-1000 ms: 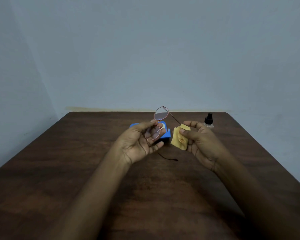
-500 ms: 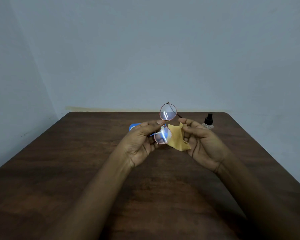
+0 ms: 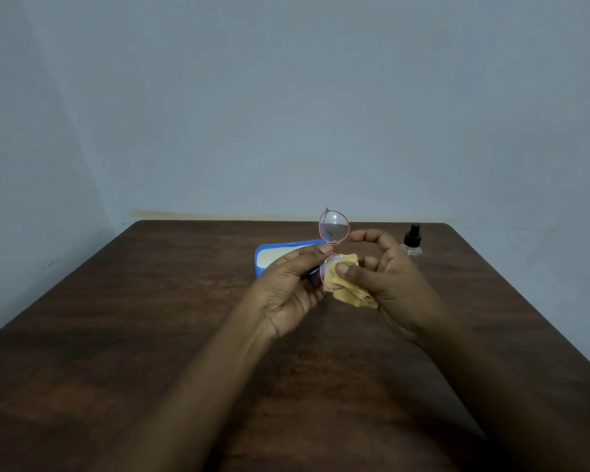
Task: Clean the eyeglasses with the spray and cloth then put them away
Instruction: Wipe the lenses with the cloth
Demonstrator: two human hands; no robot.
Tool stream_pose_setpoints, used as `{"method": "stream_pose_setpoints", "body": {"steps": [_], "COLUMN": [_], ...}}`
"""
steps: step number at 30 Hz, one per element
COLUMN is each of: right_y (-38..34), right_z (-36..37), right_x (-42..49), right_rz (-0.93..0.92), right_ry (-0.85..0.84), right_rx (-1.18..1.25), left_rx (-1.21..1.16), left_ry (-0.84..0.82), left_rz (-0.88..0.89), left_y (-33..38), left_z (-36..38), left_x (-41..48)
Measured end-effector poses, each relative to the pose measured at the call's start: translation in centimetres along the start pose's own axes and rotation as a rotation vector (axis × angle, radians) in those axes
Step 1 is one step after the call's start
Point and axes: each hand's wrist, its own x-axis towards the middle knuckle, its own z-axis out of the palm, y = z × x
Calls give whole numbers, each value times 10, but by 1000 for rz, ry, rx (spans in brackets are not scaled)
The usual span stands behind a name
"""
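Observation:
My left hand (image 3: 288,291) holds the thin red-rimmed eyeglasses (image 3: 333,228) on end above the table, one lens up, the other low between my hands. My right hand (image 3: 387,282) pinches the yellow cloth (image 3: 349,294) around the lower lens, thumb pressed on the cloth. The rest of the cloth hangs below the right fingers. A small clear spray bottle (image 3: 412,240) with a black top stands upright at the back right, apart from both hands. An open blue eyeglass case (image 3: 269,255) with a pale lining lies behind my left hand, partly hidden by it.
The dark wooden table (image 3: 150,318) stretches wide on both sides and toward me. A pale blue wall closes off the back and the left side.
The right hand has brought the cloth from beside the glasses onto the lower lens and now pinches it there. The glasses have turned more upright in the left hand.

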Motion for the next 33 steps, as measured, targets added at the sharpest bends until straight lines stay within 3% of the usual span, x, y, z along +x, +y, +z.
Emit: {"method": "stream_pose_setpoints", "body": {"steps": [5,10,13,18,22,26,29,33], "right_y": [-3,-13,-14,-3,-1,-7,-12,-14], "right_z": [2,-3,-5,2,3,2,1,-1], "right_x": [0,-2,-3,-3,-2,1,3,6], "right_rz": [-59,-2,3,-15,8,-3,-24,-42], "right_ry": [88,-15,-83,-72,-50,46,126,172], "right_rx": [-27,110,40,-48,89,238,289,372], "left_rx": [-65,-85,-60,-8,30,160,470,765], "left_ry": [-47,-53,-59,-89,-89,-22,27,-129], "left_rz": [-18,24,68,69,118,252,367,437], "left_y": [-1,-1,0,-8,-9,-4,0,-5], "left_z": [1,1,0,3,5,4,-2,-7], "left_x": [-1,1,2,1,1,2,2,-1]}}
